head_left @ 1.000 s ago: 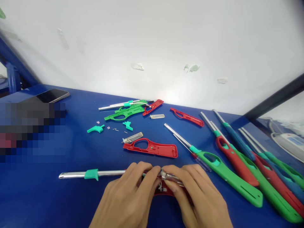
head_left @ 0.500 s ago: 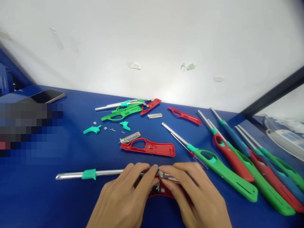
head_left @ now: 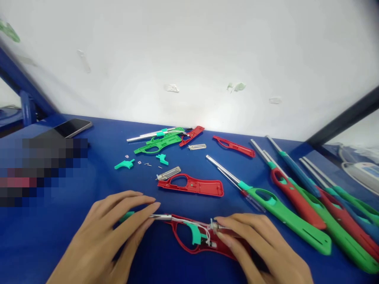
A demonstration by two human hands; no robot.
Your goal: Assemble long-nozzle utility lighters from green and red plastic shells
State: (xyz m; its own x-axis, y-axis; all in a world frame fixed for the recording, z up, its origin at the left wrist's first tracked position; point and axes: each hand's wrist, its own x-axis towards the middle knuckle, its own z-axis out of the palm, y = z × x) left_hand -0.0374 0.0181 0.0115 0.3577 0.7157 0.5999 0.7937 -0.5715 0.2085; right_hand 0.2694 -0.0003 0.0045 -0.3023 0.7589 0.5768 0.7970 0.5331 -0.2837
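An opened red lighter shell [head_left: 185, 246] lies in front of me, with a teal trigger [head_left: 194, 232], white wires [head_left: 204, 225] and a small black part inside. My left hand [head_left: 109, 232] pinches the metal tube [head_left: 162, 217] where it meets the shell's left end; the hand covers most of the tube. Between the thumb and forefinger of my right hand [head_left: 251, 240] is the valve end of a clear fuel tank [head_left: 215, 226], over the shell's handle. The rest of the tank is hidden under that hand.
Behind lie a red half shell [head_left: 207, 187], a spare tank [head_left: 169, 173], teal pieces [head_left: 124, 164], screws and green shells [head_left: 160, 142]. Several whole lighters [head_left: 299, 197] lie at right. A phone [head_left: 74, 127] is at back left, the white wall [head_left: 189, 47] behind.
My left hand has moved left from the trigger area onto the tube, uncovering the trigger and wires. My right hand still holds the tank, slightly further right. The view has shifted a little.
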